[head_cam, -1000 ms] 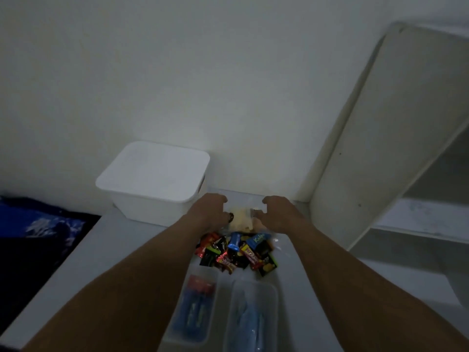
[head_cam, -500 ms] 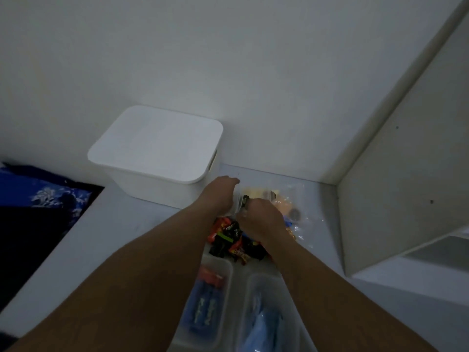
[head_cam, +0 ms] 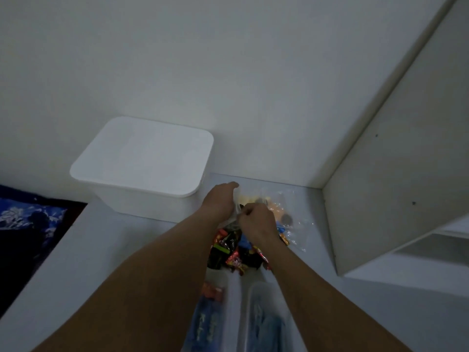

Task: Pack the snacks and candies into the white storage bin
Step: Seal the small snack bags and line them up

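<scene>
Single head-worn camera, looking forward and down, close above the white storage bin [head_cam: 142,161] beside the wall.

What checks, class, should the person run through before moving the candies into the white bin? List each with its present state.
1. White storage bin open to receive: not ok, its lid is on.
2. Bin within reach: ok, it sits just left of the left hand.
3. Hands on the clear candy bag: ok, the left and the right hand meet at it.
4. Firm grip on the bag: cannot tell, the fingers are hidden.
5. Loose candies gathered: cannot tell, they pile under the wrists.
6. Two clear containers out of the way: ok, nearer the person.
</scene>
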Available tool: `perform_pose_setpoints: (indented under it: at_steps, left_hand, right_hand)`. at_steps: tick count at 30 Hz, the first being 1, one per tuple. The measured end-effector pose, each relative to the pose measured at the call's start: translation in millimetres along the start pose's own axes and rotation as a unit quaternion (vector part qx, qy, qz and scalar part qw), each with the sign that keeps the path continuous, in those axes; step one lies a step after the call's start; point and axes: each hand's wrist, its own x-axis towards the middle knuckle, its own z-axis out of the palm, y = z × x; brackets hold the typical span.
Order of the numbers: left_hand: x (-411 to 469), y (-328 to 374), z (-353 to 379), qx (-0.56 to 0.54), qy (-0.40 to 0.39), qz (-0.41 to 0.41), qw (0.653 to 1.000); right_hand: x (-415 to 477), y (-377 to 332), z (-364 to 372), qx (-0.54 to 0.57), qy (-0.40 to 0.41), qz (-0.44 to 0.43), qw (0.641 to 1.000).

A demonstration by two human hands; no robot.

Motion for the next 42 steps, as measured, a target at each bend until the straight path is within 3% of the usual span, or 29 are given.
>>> perform_pose_setpoints:
  at_steps: [10, 21, 30, 39, 42]
  left_hand:
    - [-31.5, 63.8, -66.5, -0.181, 0.04, 0.04, 0.982]
    - [-69.9, 147.3, -190.1, -0.315, 0.063, 0.103, 0.941]
    - [-103.2, 184.0, -256.6, -0.412, 0.081, 0.153, 0.895]
    - [-109.1, 195.4, -277.3, -0.423, 0.087, 0.172, 0.885]
    - [-106.0, 195.0, -282.4, -0.415, 0.126, 0.179, 0.883]
  right_hand:
    - [-40.5, -54.3, -105.6, 0.023, 0.082, -0.008, 0.996]
    - [-64.5, -130.0, -226.0, 0.086, 0.171, -0.122, 0.974]
    - [-71.8, -197.6, -265.8, 0.077, 0.196, -0.196, 0.958]
    - [-76.3, -228.2, -273.4, 0.058, 0.175, -0.25, 0.951]
    - [-77.6, -233.6, -270.9, 0.068, 0.161, -0.254, 0.951]
